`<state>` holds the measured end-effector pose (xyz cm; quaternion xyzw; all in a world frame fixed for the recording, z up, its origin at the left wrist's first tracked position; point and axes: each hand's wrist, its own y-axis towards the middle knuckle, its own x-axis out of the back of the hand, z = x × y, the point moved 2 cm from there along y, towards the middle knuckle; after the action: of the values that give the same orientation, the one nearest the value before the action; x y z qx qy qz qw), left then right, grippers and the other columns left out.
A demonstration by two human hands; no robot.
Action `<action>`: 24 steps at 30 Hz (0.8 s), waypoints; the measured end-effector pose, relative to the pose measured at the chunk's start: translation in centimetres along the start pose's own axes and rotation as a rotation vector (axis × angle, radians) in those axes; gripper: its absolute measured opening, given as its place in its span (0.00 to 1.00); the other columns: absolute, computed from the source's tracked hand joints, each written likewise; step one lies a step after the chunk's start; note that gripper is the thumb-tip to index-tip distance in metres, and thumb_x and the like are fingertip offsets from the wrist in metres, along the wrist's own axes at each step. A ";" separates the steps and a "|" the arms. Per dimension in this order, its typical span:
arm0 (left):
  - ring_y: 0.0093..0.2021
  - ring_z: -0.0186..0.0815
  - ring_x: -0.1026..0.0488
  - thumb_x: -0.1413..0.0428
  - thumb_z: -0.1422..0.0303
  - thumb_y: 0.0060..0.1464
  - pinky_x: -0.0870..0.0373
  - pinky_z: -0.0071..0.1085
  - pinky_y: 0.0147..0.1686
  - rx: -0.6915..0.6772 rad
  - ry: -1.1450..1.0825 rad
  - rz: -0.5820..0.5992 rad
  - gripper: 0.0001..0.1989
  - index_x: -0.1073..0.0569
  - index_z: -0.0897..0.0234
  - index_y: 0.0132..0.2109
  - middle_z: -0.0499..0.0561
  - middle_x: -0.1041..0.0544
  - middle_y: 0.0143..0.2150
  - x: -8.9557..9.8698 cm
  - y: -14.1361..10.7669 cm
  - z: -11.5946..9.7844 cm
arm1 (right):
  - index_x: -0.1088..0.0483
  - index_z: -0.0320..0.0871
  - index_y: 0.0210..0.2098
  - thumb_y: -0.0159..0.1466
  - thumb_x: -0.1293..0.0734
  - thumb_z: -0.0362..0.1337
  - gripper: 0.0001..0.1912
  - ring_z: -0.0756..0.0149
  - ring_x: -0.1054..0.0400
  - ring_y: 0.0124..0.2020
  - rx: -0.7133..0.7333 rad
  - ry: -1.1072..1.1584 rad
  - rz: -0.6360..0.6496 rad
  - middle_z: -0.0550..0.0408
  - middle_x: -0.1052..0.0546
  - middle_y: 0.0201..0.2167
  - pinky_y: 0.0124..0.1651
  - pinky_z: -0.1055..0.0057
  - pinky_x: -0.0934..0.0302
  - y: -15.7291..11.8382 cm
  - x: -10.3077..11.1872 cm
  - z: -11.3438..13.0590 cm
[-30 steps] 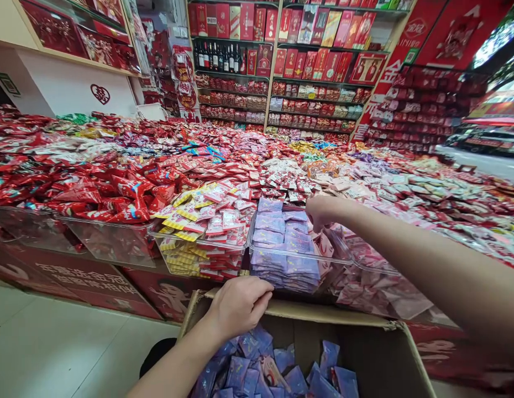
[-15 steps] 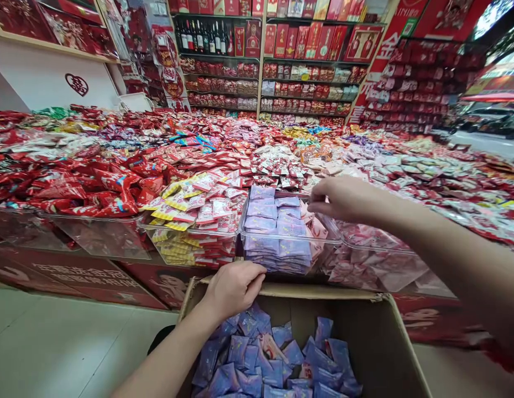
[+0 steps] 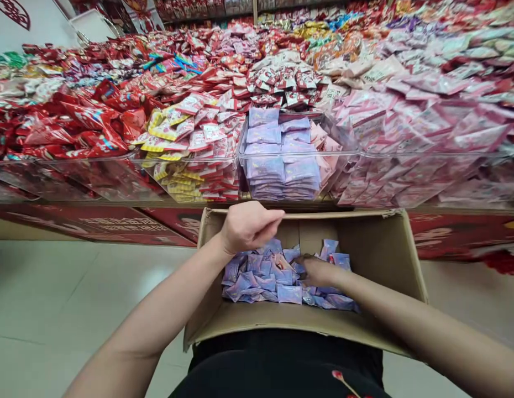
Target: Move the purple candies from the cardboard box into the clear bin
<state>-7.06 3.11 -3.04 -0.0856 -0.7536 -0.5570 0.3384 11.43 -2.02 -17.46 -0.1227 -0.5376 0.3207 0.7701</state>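
An open cardboard box (image 3: 377, 243) stands against my lap and holds many small purple-blue sachets (image 3: 289, 294), with a few pink ones among them. My right hand (image 3: 321, 272) reaches down into the box, its fingers among the sachets; the fingertips are blurred and partly hidden. Above the box's far left part is my left hand (image 3: 252, 225), curled into a fist with the thumb pointing right; whatever its fingers may hold is hidden. Beyond the box, a clear plastic bin (image 3: 296, 156) holds two neat stacks of purple sachets (image 3: 263, 135) beside loose pink sachets (image 3: 323, 145).
Left of that bin are yellow-and-white packets (image 3: 178, 127) and red packets (image 3: 91, 124) in clear bins. Pink packets (image 3: 423, 121) fill the bins on the right. A red printed panel (image 3: 116, 224) fronts the display above the tiled floor (image 3: 74, 287).
My right hand has moved from beside the purple stacks down into the box. My left hand has come off the box's far rim and curled. The view has tilted downward.
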 end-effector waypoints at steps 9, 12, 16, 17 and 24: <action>0.22 0.27 0.31 0.49 0.71 0.49 0.34 0.23 0.25 0.118 0.002 -0.009 0.06 0.29 0.65 0.35 0.47 0.26 0.22 -0.7 -0.3 -0.6 | 0.27 0.42 0.29 0.54 0.38 0.41 0.12 0.55 0.40 0.45 -0.057 -0.035 -0.172 0.46 0.31 0.40 0.42 0.65 0.48 2.1 -1.0 3.1; 0.26 0.29 0.29 0.50 0.73 0.49 0.32 0.25 0.28 0.113 -0.081 0.025 0.08 0.30 0.64 0.37 0.48 0.26 0.25 -0.3 -0.3 -0.6 | 0.29 0.40 0.24 0.56 0.41 0.35 0.11 0.62 0.35 0.34 -0.006 -0.016 -0.224 0.48 0.28 0.29 0.35 0.70 0.47 0.4 1.8 3.5; 0.36 0.33 0.29 0.50 0.74 0.49 0.30 0.29 0.35 0.133 -0.224 0.127 0.13 0.33 0.65 0.44 0.54 0.25 0.35 0.5 0.3 -1.2 | 0.37 0.41 0.25 0.60 0.46 0.36 0.12 0.71 0.39 0.23 0.256 0.228 -0.373 0.57 0.32 0.19 0.26 0.75 0.50 -3.7 6.6 4.6; 0.37 0.34 0.29 0.48 0.72 0.48 0.31 0.30 0.37 0.134 -0.247 0.182 0.16 0.34 0.65 0.46 0.55 0.25 0.36 0.5 0.4 -1.4 | 0.38 0.42 0.25 0.61 0.46 0.37 0.12 0.72 0.41 0.22 0.314 0.315 -0.410 0.59 0.34 0.19 0.25 0.76 0.50 -4.8 7.5 4.9; 0.24 0.28 0.31 0.51 0.70 0.52 0.33 0.22 0.24 0.569 -0.461 0.185 0.14 0.35 0.66 0.47 0.48 0.28 0.26 -0.4 0.1 -2.1 | 0.35 0.42 0.29 0.58 0.41 0.44 0.12 0.70 0.38 0.26 0.343 0.912 -0.549 0.56 0.31 0.24 0.28 0.74 0.43 -6.3 9.2 6.1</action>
<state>-5.84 1.38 -2.86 -0.1788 -0.9236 -0.2589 0.2190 10.16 -2.07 -4.80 0.0227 -0.1021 0.1056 0.9889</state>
